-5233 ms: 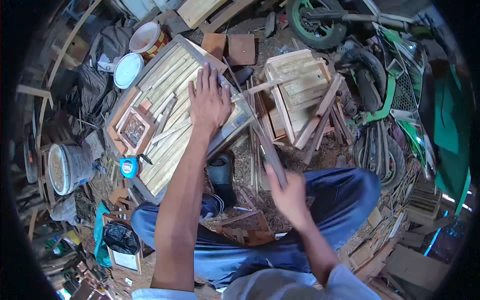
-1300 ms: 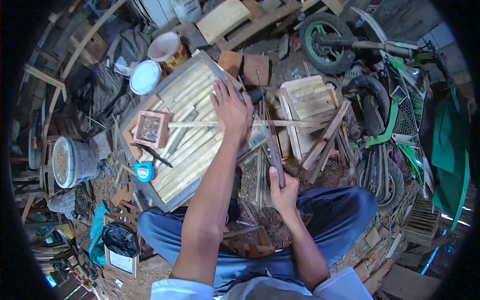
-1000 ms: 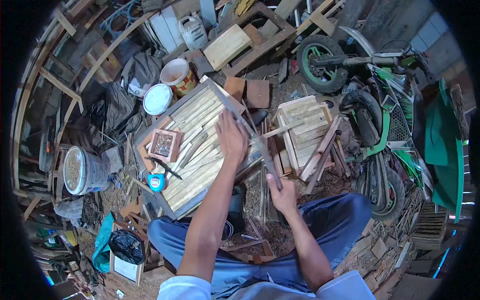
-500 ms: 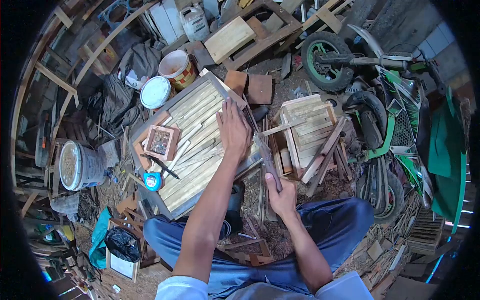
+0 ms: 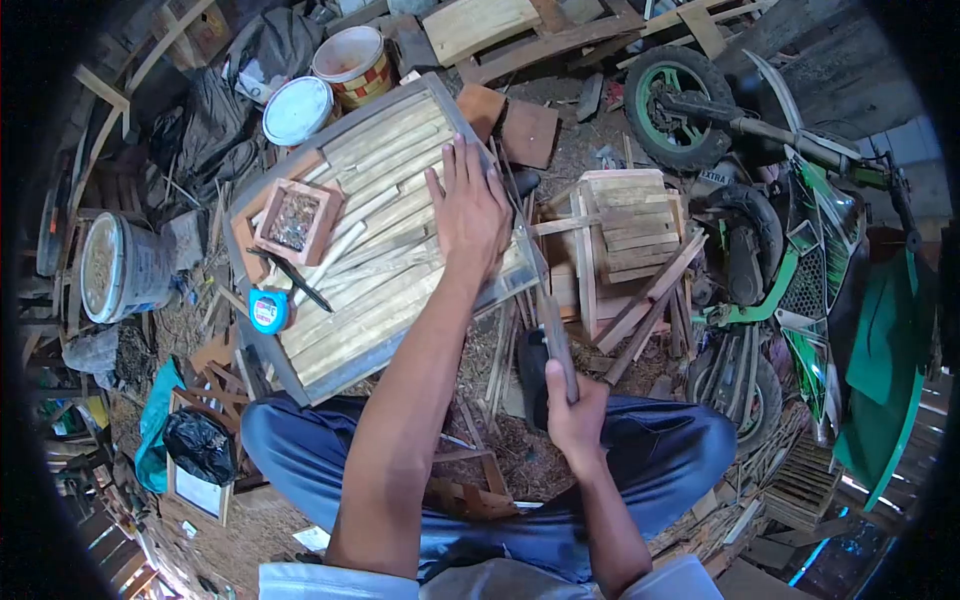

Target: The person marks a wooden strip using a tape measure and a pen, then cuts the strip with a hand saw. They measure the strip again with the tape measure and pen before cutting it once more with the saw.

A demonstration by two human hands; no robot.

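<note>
My left hand [image 5: 470, 215] lies flat with its fingers stretched out on the pale wooden strips near the right edge of a grey-framed slatted panel [image 5: 345, 365]. In my right hand [image 5: 577, 415] is a long, narrow handsaw [image 5: 556, 340], seen nearly edge-on, my thumb along its handle. Its far end reaches up to the panel's right corner, just below my left hand. Left on the panel sit a small wooden box [image 5: 320, 225] with dark bits in it, a black pen-like tool [image 5: 300, 285] and a blue tape measure [image 5: 268, 311].
A wooden crate-like stool [image 5: 635, 225] with sticks leaning on it stands right of the panel. Beyond it is a green motorbike [image 5: 775, 290]. Buckets [image 5: 298, 110] stand behind the panel, another bucket [image 5: 120, 265] at the left. Wood scraps and shavings cover the ground.
The view has shifted, so the panel sits further left and higher. My right hand has drawn back toward me with the handsaw; my left hand stays flat on the strips.
</note>
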